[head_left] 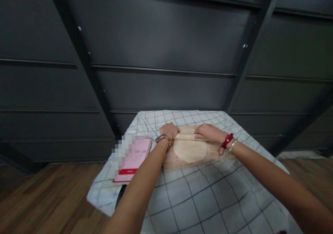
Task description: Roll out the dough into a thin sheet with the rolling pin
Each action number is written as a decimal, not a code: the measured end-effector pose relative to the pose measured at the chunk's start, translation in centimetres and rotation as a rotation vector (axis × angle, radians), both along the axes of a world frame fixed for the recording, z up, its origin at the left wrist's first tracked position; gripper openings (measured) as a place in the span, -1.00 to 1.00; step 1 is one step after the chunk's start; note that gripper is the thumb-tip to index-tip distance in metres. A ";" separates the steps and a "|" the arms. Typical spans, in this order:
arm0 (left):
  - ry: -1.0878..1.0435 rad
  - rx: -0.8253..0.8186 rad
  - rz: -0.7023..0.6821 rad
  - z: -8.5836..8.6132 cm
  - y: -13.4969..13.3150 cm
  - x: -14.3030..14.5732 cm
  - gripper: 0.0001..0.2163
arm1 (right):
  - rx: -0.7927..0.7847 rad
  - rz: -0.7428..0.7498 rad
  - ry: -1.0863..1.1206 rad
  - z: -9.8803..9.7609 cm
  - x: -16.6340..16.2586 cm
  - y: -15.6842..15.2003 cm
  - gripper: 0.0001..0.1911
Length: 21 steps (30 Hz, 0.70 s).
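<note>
A flat beige piece (169, 161), seemingly thin cloth, lies on the checked table cover, with a paler oval patch (191, 151) in its middle. Across its far part runs a folded or rolled beige band (186, 136). My left hand (169, 130) is closed at the band's left end, its fingertips mostly hidden behind the wrist. At the right end, my right hand (208, 132) pinches the band between thumb and fingers. Whether the band and the flat piece are one item, I cannot tell.
A pink phone (135, 157) showing a timer lies left of my left forearm, partly blurred out. The white checked cover (197, 199) drapes over the small table. Dark metal panels (166, 36) rise behind it; wooden floor (65, 192) shows at both sides.
</note>
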<state>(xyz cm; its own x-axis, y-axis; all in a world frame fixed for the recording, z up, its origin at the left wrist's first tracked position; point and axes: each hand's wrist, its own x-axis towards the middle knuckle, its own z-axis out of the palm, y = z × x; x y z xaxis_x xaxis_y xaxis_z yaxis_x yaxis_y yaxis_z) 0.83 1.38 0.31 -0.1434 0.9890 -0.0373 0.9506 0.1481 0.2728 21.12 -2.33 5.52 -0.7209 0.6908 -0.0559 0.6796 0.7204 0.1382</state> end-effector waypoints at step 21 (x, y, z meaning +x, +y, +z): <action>0.027 0.022 -0.011 0.1 -0.7 0.0 -0.64 | 0.124 -0.022 -0.218 -0.1 -1.6 0.2 -0.70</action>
